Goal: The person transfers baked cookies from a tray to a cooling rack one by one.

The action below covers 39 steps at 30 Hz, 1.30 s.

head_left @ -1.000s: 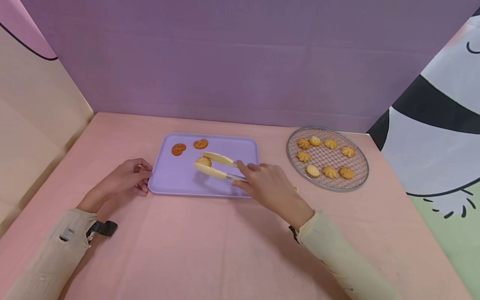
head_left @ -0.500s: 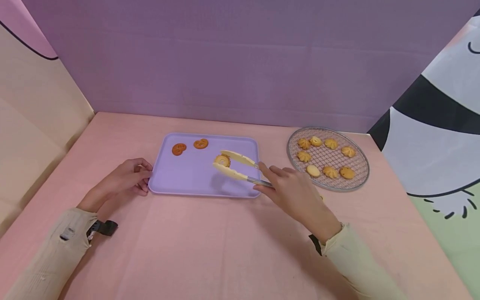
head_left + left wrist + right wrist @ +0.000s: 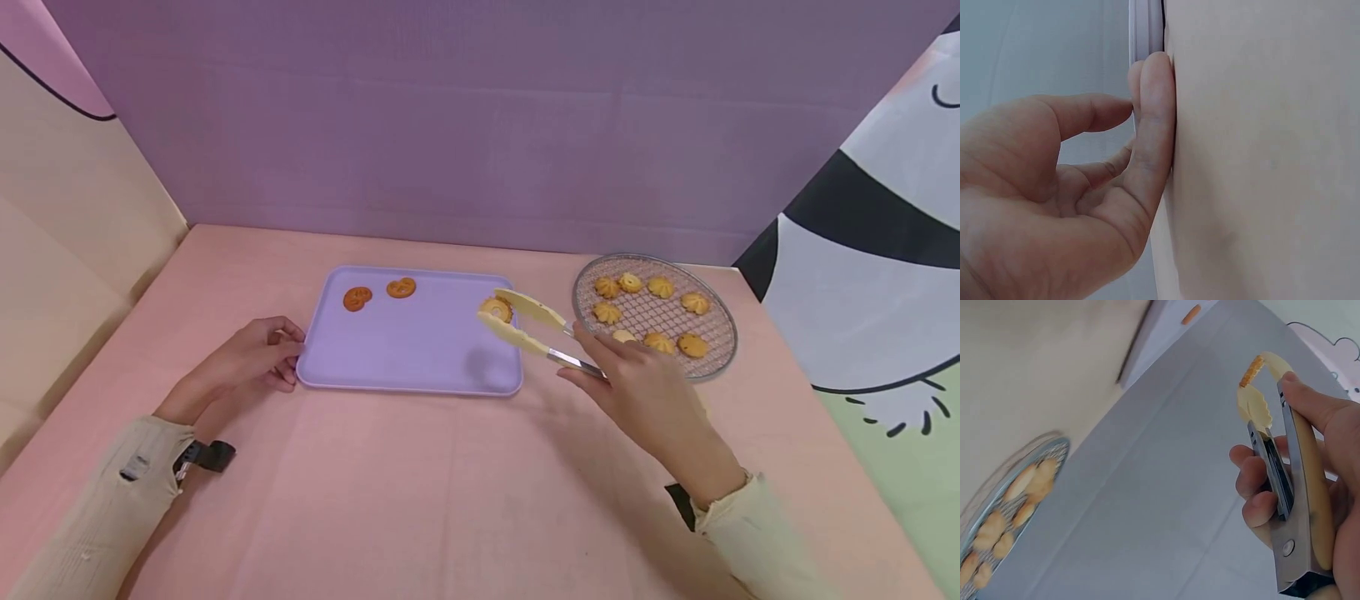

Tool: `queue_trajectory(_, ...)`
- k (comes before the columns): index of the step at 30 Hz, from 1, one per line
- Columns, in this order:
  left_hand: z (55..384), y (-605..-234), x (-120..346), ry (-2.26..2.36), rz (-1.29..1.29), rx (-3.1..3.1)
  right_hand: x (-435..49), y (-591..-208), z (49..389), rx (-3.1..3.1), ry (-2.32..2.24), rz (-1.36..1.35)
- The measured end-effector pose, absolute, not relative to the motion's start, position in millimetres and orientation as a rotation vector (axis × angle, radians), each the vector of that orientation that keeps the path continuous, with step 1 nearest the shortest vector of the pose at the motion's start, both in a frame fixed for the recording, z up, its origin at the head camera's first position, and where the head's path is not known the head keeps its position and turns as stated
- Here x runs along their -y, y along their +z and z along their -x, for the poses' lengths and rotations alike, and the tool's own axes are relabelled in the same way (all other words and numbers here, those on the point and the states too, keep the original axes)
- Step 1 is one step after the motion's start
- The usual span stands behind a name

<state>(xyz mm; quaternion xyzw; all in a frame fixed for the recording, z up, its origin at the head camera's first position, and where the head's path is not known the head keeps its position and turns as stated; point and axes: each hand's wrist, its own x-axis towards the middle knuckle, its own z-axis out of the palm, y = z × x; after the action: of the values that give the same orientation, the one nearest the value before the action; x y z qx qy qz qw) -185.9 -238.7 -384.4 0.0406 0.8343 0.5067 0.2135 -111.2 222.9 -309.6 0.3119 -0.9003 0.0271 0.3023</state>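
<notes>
My right hand (image 3: 645, 392) grips a pair of tongs (image 3: 566, 358) with cream-coloured tips and metal arms. Between the tips is a round, ridged cookie (image 3: 496, 310), held above the right end of a lilac tray (image 3: 390, 358). In the right wrist view the fingers and thumb wrap the tongs' arms (image 3: 1300, 487), and the cookie (image 3: 1252, 372) shows edge-on. At the tray's left edge, my left hand (image 3: 258, 354) pinches the rim; the left wrist view shows the thumb on one side and the fingers (image 3: 1157, 112) along the other. Two brown pretzel-shaped cookies (image 3: 357, 298) lie on the tray.
A round wire rack (image 3: 652, 312) with several golden cookies stands on the right, its front partly hidden by the right hand. Pink cloth (image 3: 375, 492) covers the table. A purple backdrop (image 3: 480, 125) rises behind, with panels at both sides.
My right hand has moved to the right, carrying the cookie in the tongs from over the tray's middle to its right edge. The left hand has stayed in place.
</notes>
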Motion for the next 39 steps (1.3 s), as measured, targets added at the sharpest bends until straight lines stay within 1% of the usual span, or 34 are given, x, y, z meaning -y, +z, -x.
queue_trajectory(10, 186.0, -384.7, 239.2, 1.406, -0.112, -2.32, -258.9, -314.7, 101.0, 2.455, 0.043, -0.683)
queue_trajectory(21, 185.2, -383.9, 238.8, 1.39, -0.104, -2.33, -293.8, -321.7, 105.0, 2.427, 0.047, -0.488)
queue_trajectory(39, 186.1, -384.0, 238.6, 1.396, -0.104, -2.33, -346.0, -335.7, 116.6, 2.504, 0.1, -0.278)
